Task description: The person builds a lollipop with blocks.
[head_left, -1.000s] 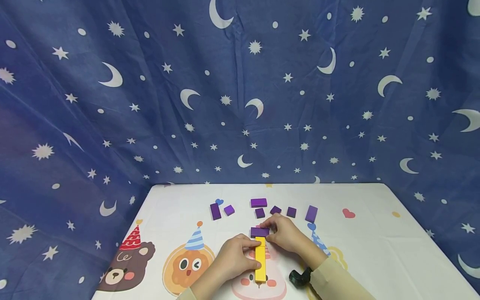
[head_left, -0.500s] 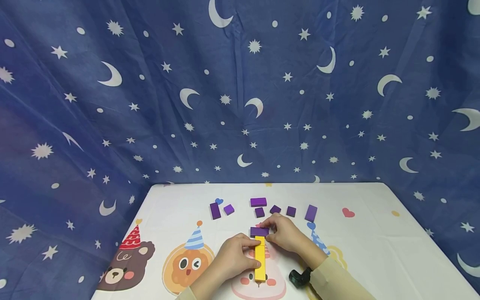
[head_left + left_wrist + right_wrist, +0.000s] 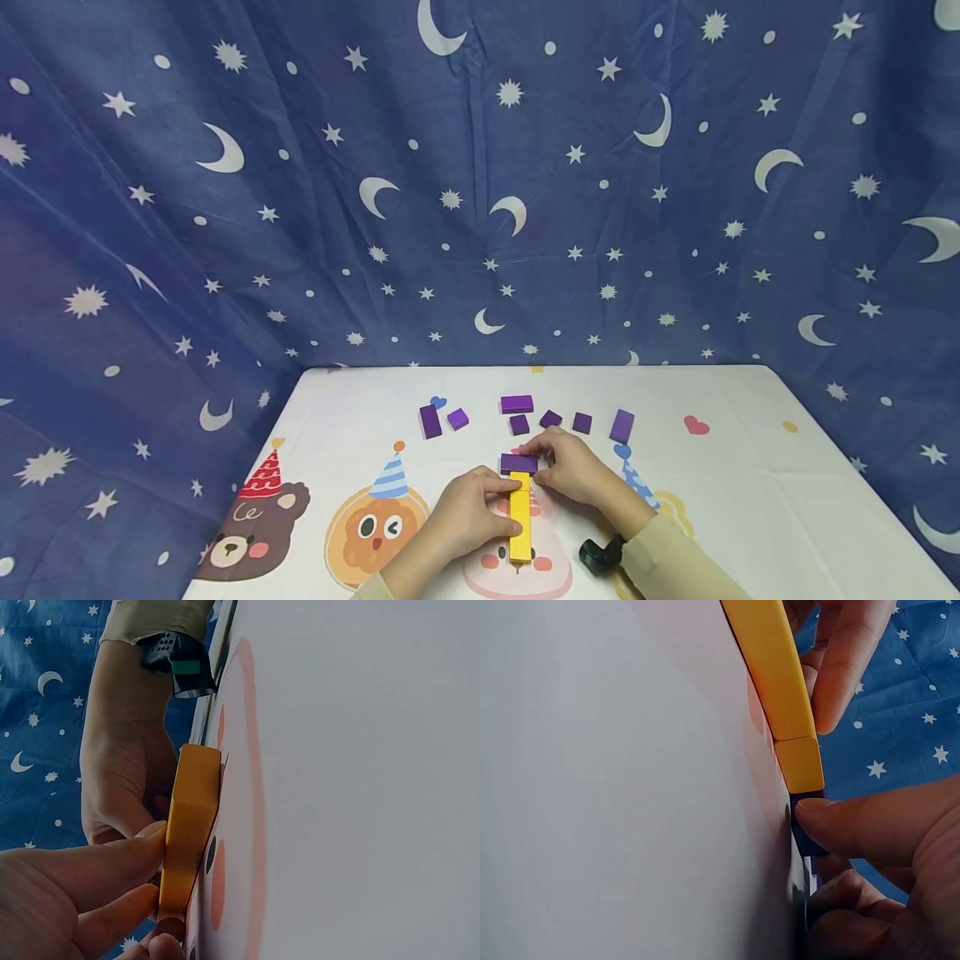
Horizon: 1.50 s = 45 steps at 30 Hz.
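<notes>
Two yellow blocks, a long one (image 3: 520, 527) and a short one (image 3: 800, 765), lie end to end in a line pointing away from me. My left hand (image 3: 468, 512) holds this line from the left, thumb and forefinger on the long and short pieces. Across the far end lies a purple rectangular block (image 3: 517, 463), meeting the short yellow one. My right hand (image 3: 573, 467) pinches the purple block's right end, thumb on the near side and fingers on the far side. In the left wrist view the long yellow block (image 3: 191, 817) hides part of the right hand.
Beyond the hands lie loose purple pieces: rectangles (image 3: 517, 405) (image 3: 431, 422) (image 3: 622, 427) and small squares (image 3: 458, 419) (image 3: 520, 425) (image 3: 582, 423). A white cloth with cartoon prints (image 3: 750, 500) covers the table. A starry blue curtain (image 3: 480, 167) stands behind.
</notes>
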Each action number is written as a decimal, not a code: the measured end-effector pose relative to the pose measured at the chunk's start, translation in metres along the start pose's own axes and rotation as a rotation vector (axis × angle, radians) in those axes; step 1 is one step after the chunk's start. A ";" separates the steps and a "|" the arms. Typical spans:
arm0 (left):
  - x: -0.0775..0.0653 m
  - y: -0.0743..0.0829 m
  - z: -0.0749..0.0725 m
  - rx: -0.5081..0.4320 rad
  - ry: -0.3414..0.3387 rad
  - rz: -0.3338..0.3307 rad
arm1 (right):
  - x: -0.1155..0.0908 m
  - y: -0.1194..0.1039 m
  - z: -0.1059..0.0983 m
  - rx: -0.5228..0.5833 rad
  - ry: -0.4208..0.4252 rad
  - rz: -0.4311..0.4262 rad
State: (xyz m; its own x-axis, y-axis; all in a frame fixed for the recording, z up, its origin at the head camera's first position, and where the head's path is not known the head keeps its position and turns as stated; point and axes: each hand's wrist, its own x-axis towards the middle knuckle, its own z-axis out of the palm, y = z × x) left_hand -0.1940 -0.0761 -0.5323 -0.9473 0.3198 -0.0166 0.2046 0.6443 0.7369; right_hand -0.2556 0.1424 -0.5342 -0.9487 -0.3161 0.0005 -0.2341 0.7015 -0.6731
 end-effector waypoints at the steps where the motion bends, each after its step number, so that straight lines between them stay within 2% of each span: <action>1: 0.000 0.000 0.000 0.002 0.000 -0.001 | 0.000 0.000 0.000 0.000 -0.001 -0.003; 28: 0.000 0.001 0.000 0.011 -0.002 -0.016 | -0.001 0.004 -0.001 -0.022 -0.009 -0.041; 38: -0.001 0.005 -0.001 0.021 -0.006 -0.003 | -0.001 0.003 0.000 0.009 -0.011 -0.023; 45: -0.001 0.005 -0.002 -0.015 0.004 -0.017 | -0.001 0.005 0.000 0.025 -0.010 -0.009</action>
State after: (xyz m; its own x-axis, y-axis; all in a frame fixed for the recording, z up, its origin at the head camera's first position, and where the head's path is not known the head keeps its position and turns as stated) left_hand -0.1919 -0.0743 -0.5270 -0.9516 0.3061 -0.0263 0.1850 0.6393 0.7464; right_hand -0.2560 0.1461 -0.5372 -0.9445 -0.3286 -0.0010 -0.2368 0.6827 -0.6913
